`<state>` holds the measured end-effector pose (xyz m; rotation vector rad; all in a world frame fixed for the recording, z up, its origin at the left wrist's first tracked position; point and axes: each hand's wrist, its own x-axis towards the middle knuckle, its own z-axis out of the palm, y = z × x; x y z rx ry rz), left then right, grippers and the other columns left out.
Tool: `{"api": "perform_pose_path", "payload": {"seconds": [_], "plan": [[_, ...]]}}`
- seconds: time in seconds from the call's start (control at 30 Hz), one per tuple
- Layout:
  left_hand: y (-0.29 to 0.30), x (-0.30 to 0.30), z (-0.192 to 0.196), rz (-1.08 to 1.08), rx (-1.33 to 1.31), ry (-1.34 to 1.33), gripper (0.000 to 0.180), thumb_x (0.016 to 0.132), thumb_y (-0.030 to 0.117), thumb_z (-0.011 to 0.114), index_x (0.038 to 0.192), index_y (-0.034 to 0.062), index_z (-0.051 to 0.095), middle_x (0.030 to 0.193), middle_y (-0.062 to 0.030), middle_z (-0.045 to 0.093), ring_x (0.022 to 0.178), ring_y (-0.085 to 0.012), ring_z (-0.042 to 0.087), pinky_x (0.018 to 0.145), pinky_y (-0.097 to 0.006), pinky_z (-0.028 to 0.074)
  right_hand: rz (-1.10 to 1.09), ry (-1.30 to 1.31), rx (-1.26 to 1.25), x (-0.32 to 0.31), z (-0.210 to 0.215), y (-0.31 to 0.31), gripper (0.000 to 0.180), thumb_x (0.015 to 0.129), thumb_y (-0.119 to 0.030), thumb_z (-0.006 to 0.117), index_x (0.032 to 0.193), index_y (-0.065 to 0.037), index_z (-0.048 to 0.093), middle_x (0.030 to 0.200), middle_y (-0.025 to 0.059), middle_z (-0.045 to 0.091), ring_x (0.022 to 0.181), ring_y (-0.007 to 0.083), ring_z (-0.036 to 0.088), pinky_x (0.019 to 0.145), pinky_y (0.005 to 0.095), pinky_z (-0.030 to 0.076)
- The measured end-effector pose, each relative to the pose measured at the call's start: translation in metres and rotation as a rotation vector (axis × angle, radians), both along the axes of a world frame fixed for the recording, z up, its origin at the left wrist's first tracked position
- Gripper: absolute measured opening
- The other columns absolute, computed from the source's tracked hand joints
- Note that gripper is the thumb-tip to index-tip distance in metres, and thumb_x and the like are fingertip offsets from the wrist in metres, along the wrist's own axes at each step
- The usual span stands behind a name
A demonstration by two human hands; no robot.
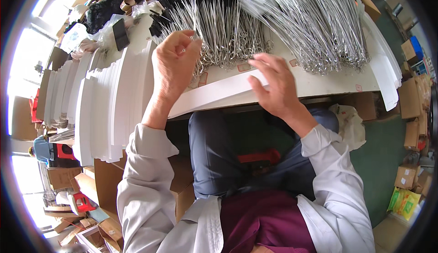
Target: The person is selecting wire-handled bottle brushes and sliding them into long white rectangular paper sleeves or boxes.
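My left hand (172, 68) is raised at the left end of a pile of thin wire brushes with black bristles (219, 34). Its thumb and forefinger are pinched together beside the looped wire ends; whatever is between them I cannot make out. My right hand (277, 86) hovers over the table's front edge, slightly blurred, fingers apart and nothing visible in them. Beneath and between the hands, a long white folded strip (214, 94) lies along the edge. To the right is a bigger heap of wire brushes with pale bristles (319, 29), loops pointing toward me.
Long white strips (98, 111) stand stacked at the left. Behind them lie a dark phone (120, 35) and clear plastic bags. More white strips (385, 75) hang over the table's right end. Cardboard boxes (409, 98) line the floor on both sides.
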<state>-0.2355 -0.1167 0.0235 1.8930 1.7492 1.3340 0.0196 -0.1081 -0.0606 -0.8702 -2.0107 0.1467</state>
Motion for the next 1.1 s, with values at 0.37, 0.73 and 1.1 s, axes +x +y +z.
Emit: {"api": "perform_pose_path", "payload": {"seconds": [0.37, 0.73, 1.1], "plan": [[-0.041, -0.011, 0.025, -0.148, 0.2, -0.606, 0.018, 0.104, 0.006, 0.06, 0.089, -0.003, 0.061, 0.123, -0.0269, 0.068, 0.108, -0.0304, 0.072, 0.085, -0.04, 0.063, 0.2, -0.354, 0.074, -0.122, -0.027, 0.087, 0.064, 0.106, -0.043, 0.054, 0.148, 0.005, 0.051, 0.154, 0.0198, 0.052, 0.147, 0.0333, 0.044, 0.126, 0.0433, 0.028], [-0.118, 0.028, 0.017, -0.303, 0.224, -0.764, 0.021, 0.105, 0.009, 0.056, 0.087, 0.0007, 0.049, 0.128, -0.0336, 0.064, 0.109, -0.036, 0.072, 0.083, -0.043, 0.062, 0.989, 0.707, -1.132, -0.056, 0.05, -0.028, 0.068, 0.103, -0.033, 0.067, 0.155, 0.003, 0.041, 0.131, 0.0197, 0.067, 0.127, 0.0224, 0.062, 0.11, 0.0363, 0.049], [-0.14, 0.085, -0.029, -0.42, -0.199, -0.998, 0.015, 0.104, 0.009, 0.058, 0.097, -0.0044, 0.059, 0.118, -0.0286, 0.069, 0.098, -0.0325, 0.073, 0.085, -0.044, 0.062, 0.657, 1.235, -0.943, 0.005, 0.053, -0.076, 0.04, 0.115, -0.031, 0.044, 0.111, 0.003, 0.065, 0.095, 0.0132, 0.072, 0.092, 0.0225, 0.074, 0.088, 0.0377, 0.061]]}}
